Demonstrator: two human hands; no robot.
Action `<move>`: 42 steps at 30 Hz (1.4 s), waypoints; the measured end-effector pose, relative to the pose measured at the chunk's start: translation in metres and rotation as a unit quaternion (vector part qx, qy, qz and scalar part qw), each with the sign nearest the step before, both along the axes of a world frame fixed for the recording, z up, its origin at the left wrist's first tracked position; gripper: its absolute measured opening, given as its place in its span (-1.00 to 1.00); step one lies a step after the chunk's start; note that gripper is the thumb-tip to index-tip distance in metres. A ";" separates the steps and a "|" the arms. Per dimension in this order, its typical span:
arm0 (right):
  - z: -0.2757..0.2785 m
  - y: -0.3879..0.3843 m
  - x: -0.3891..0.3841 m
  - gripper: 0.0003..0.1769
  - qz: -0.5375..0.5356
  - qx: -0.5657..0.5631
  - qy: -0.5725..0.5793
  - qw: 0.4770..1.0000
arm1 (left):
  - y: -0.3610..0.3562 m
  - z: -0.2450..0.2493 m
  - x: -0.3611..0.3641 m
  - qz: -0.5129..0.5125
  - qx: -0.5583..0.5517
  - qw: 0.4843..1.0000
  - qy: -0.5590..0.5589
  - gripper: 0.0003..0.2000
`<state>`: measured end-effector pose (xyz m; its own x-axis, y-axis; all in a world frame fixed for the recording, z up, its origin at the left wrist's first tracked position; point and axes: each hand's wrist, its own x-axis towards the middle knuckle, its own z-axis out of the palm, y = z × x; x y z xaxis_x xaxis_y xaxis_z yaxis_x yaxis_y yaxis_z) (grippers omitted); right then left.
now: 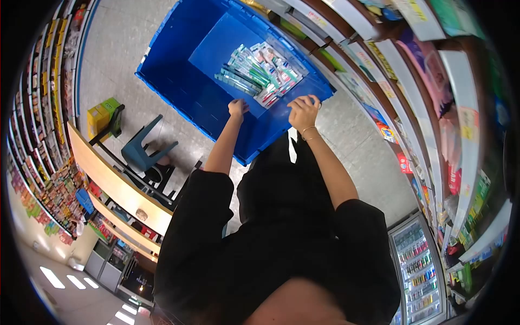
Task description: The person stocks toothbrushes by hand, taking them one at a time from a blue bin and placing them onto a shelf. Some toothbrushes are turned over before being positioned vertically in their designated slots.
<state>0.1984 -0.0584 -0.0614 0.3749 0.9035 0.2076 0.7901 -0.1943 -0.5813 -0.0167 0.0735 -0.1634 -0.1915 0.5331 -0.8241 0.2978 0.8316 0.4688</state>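
Note:
A blue plastic bin (pixel 203 100) stands on the floor in front of me. Packaged toothbrushes (pixel 260 70) lie in a loose pile on its bottom, toward the right side. My left hand (pixel 237 107) is over the bin's near left part, its fingers curled in and nothing visible in them. Close to the near right rim is my right hand (pixel 304 112), fingers bent inward, with a thin bracelet at the wrist. No item shows in it. Both hands are apart from the toothbrush packs.
Shelves of packaged goods (pixel 428 81) curve along the right side, close to the bin. At left are a wooden counter (pixel 116 176), a blue-grey stool (pixel 141 149) and a yellow-green box (pixel 103 118). A glass-door drinks fridge (pixel 420 265) stands at lower right.

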 end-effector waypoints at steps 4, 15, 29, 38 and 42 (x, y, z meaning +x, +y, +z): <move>0.003 -0.004 -0.003 -0.89 -0.003 0.008 0.007 1.000 | 0.011 -0.065 -0.008 0.007 -0.050 0.998 0.028 -0.63; 0.000 -0.002 -0.001 -0.80 0.005 0.016 -0.022 1.000 | 0.023 -0.161 0.005 -0.044 -0.090 0.993 0.069 -0.45; 0.000 -0.003 0.000 -0.74 0.005 0.009 -0.024 1.000 | 0.042 -0.157 -0.023 -0.194 -0.173 0.958 0.119 -0.60; 0.002 -0.002 0.001 -0.83 0.012 0.018 -0.011 1.000 | 0.018 -0.101 -0.040 -0.077 -0.100 0.992 -0.001 -0.71; 0.003 -0.002 0.002 -0.85 0.017 0.000 -0.012 1.000 | -0.002 -0.019 -0.020 -0.056 -0.091 0.991 -0.074 -0.73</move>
